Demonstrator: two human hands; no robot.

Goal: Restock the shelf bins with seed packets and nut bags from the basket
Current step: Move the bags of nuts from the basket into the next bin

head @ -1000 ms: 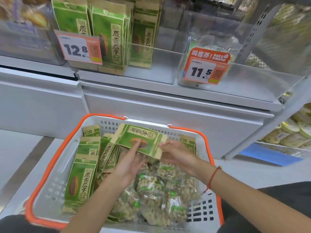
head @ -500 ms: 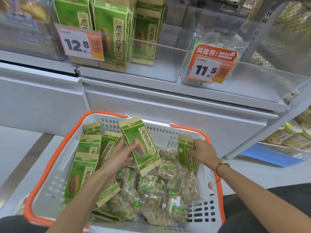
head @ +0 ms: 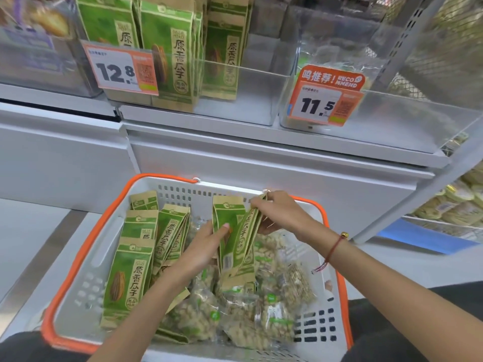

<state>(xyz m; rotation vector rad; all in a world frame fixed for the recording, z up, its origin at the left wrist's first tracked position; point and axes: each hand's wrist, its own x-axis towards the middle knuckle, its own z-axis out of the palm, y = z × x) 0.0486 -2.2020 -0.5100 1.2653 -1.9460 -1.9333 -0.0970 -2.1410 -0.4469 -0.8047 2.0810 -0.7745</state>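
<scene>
A white basket with an orange rim [head: 78, 254] holds several green seed packets [head: 128, 278] on its left side and clear nut bags [head: 251, 320] on its right. My left hand [head: 206, 244] holds one upright green seed packet [head: 227, 226] over the basket's middle. My right hand [head: 279, 212] pinches the top of a second seed packet [head: 248, 236] and brings it against the first. Above, a clear shelf bin [head: 248, 100] with a 12.8 price tag [head: 120, 69] holds standing seed packets [head: 170, 53]. A clear bin [head: 392, 118] tagged 11.5 [head: 324, 100] sits to its right.
A white shelf ledge and cabinet front [head: 261, 168] stand between basket and bins. A metal upright [head: 407, 37] and mesh panel border the right bin. Round packaged goods [head: 454, 202] lie on a lower shelf at far right. Another clear bin [head: 34, 48] is at upper left.
My left hand turned its seed packet upright. My right hand took a second packet from the basket's right side and moved it left against the first one.
</scene>
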